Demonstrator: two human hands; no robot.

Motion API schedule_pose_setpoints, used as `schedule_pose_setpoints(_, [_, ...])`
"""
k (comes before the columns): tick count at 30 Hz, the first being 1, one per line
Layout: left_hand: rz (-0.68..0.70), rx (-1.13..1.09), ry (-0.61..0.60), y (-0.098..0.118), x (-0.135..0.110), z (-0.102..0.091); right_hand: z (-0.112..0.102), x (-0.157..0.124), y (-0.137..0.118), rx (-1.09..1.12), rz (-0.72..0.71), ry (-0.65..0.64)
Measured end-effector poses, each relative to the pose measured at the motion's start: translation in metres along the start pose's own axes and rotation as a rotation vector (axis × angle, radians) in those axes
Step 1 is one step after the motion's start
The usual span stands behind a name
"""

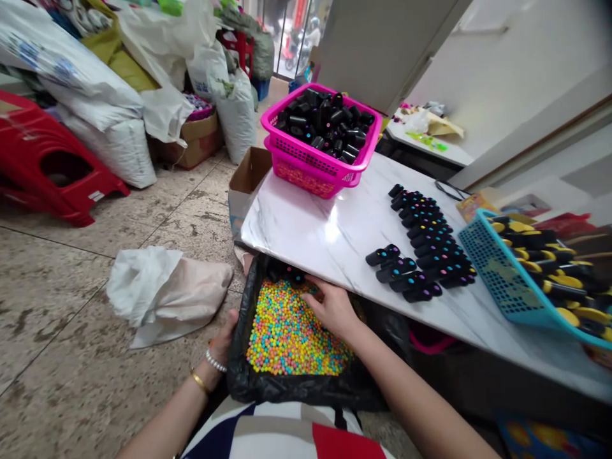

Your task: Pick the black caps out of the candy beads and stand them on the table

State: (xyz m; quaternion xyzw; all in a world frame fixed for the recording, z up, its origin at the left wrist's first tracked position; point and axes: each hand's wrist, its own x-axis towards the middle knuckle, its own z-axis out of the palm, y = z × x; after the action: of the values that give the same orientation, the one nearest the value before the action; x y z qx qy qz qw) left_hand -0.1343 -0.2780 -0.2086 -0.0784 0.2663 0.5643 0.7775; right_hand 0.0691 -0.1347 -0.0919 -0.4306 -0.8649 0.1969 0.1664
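A shallow tray lined with black plastic [239, 357] rests at my lap, partly under the table edge. Small yellow, blue and pink beads [291, 331] fill it. My left hand [226, 336] grips the tray's left side; its fingertips are hidden against the wall. Over the beads at the far right is my right hand [332, 308], thumb and forefinger apart, nothing visible between them. Just left of its fingertips, several black cylinders [295, 276] lie at the tray's far end. More black cylinders with coloured dots on their ends [430, 239] lie in rows on the table.
A white marbled table [306, 233] stands ahead. On it are stacked pink baskets [310, 156] with black cylinders on top, and a blue basket [497, 280] of black-and-yellow pieces. A white bag [167, 290] lies on the floor; red stools [52, 159] and sacks [115, 140] stand left.
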Motion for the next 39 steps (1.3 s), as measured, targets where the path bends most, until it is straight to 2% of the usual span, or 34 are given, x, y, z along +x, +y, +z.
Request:
schedule_pose_setpoints(4, [0.088, -0.006, -0.018, 0.0, 0.0, 0.007, 0.021, 0.013, -0.005, 0.053, -0.131, -0.065])
schedule_pose_setpoints(7, [0.165, -0.019, -0.017, 0.0, 0.0, 0.011, 0.022, 0.012, -0.011, -0.089, -0.326, -0.151])
schedule_pose_setpoints(9, [0.173, -0.016, -0.016, -0.001, 0.001, 0.011, 0.015, 0.011, -0.01, -0.233, -0.41, -0.152])
schedule_pose_setpoints(12, [0.146, -0.018, -0.008, -0.001, 0.001, 0.011, 0.004, 0.008, -0.004, -0.437, -0.42, -0.1])
schedule_pose_setpoints(15, [0.146, -0.021, -0.017, 0.0, 0.0, 0.013, 0.0, 0.003, -0.003, -0.49, -0.394, -0.165])
schedule_pose_setpoints(17, [0.152, -0.021, -0.028, 0.0, -0.001, 0.016, 0.002, -0.001, -0.005, -0.363, -0.363, -0.234])
schedule_pose_setpoints(19, [0.151, -0.017, -0.032, 0.0, -0.001, 0.018, 0.003, -0.005, -0.008, -0.125, -0.304, -0.299])
schedule_pose_setpoints(23, [0.139, -0.005, -0.034, -0.001, -0.002, 0.015, -0.006, -0.015, -0.011, 0.386, -0.087, -0.353])
schedule_pose_setpoints(25, [0.138, -0.001, -0.039, -0.002, -0.001, 0.011, -0.014, -0.022, -0.011, 0.53, -0.002, -0.328])
schedule_pose_setpoints(27, [0.122, 0.01, -0.047, -0.002, 0.0, 0.005, -0.021, -0.028, -0.014, 0.532, -0.001, -0.287])
schedule_pose_setpoints(31, [0.046, 0.01, -0.078, -0.001, 0.002, -0.004, -0.03, -0.034, -0.024, 0.349, -0.19, -0.108])
schedule_pose_setpoints(33, [0.019, 0.006, -0.089, 0.0, 0.002, -0.006, -0.034, -0.034, -0.029, 0.31, -0.222, -0.011])
schedule_pose_setpoints(36, [0.004, 0.017, -0.095, 0.001, 0.0, -0.009, -0.04, -0.037, -0.032, 0.292, -0.141, 0.073])
schedule_pose_setpoints(39, [-0.023, 0.012, -0.047, 0.001, -0.001, -0.015, -0.045, -0.042, -0.027, 0.338, 0.007, 0.128])
